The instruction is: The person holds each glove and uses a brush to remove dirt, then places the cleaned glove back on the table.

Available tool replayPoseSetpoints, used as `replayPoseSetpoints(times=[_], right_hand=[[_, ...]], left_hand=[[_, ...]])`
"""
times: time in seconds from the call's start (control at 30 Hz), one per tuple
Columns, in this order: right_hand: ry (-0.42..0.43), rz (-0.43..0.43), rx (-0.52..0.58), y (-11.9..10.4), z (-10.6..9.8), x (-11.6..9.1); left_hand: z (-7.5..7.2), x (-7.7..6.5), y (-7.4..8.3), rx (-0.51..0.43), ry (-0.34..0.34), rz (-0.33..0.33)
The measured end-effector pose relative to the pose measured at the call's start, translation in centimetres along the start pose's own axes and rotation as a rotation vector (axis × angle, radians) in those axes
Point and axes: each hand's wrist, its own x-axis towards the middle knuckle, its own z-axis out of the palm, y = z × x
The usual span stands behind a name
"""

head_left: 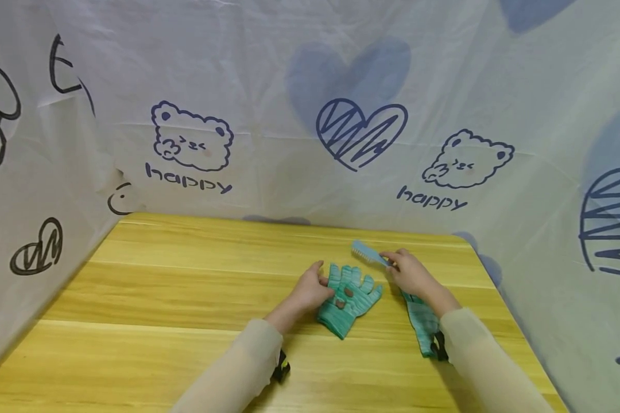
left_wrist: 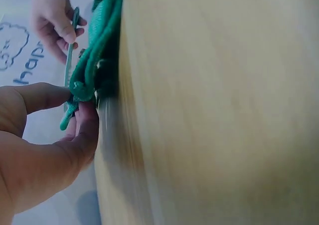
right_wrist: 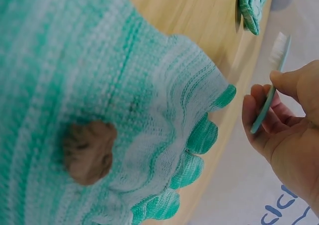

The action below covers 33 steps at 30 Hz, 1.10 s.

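A green and white knitted glove [head_left: 359,301] lies palm-side flat on the table, with brown lumps [head_left: 341,304] on it. At its left edge my left hand [head_left: 310,289] pinches the folded knit between thumb and fingers, as the left wrist view shows. My right hand [head_left: 412,274] grips a light blue brush [head_left: 365,251] by its handle, beyond the glove's fingertips. White bristles [right_wrist: 279,50] show in the right wrist view, apart from the knit. Beneath my right forearm lies a second matching glove [head_left: 421,324], partly hidden; a brown lump [right_wrist: 89,152] sits on it.
The wooden table [head_left: 186,275] extends to the left and in front of both gloves. A white cloth [head_left: 268,172] printed with hearts and bears hangs behind it and along both sides.
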Motion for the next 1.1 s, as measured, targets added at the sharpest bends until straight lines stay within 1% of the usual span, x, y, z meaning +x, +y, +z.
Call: replayPoseSetpoints(times=[0.1,0.17,0.3,0.5,0.63,0.73,0.8,0.9,1.1], right_hand=[[0.033,-0.012,0.004,-0.3,0.0,-0.4],[0.051,-0.013,0.006,-0.4,0.0,-0.8],[0.074,-0.016,0.021,-0.6,0.0,-1.5],[0.096,-0.027,0.049,-1.4,-0.4,-2.4],[0.105,-0.029,0.07,-1.9,-0.6,-2.7],[0.114,-0.037,0.079,-2.1,-0.7,-3.0],[0.12,-0.039,0.083,-2.2,-0.7,-3.2],[0.134,-0.039,0.096,-2.3,-0.8,-3.6],[0.181,-0.031,0.149,-2.8,-0.8,-4.4]], left_hand=[[-0.3,0.0,-0.2,-0.065,0.007,-0.073],[-0.6,0.0,-0.2,-0.094,0.008,-0.089],[-1.2,0.0,-0.3,-0.122,0.009,-0.091],[-1.5,-0.1,-0.8,-0.206,-0.024,-0.109],[-1.7,-0.1,-0.9,-0.248,-0.061,-0.128],[-1.8,-0.3,-0.9,-0.3,-0.1,-0.149],[-1.9,-0.4,-0.8,-0.322,-0.113,-0.163],[-2.0,-0.4,-0.8,-0.329,-0.106,-0.182],[-2.1,-0.5,-0.8,-0.371,-0.112,-0.18]])
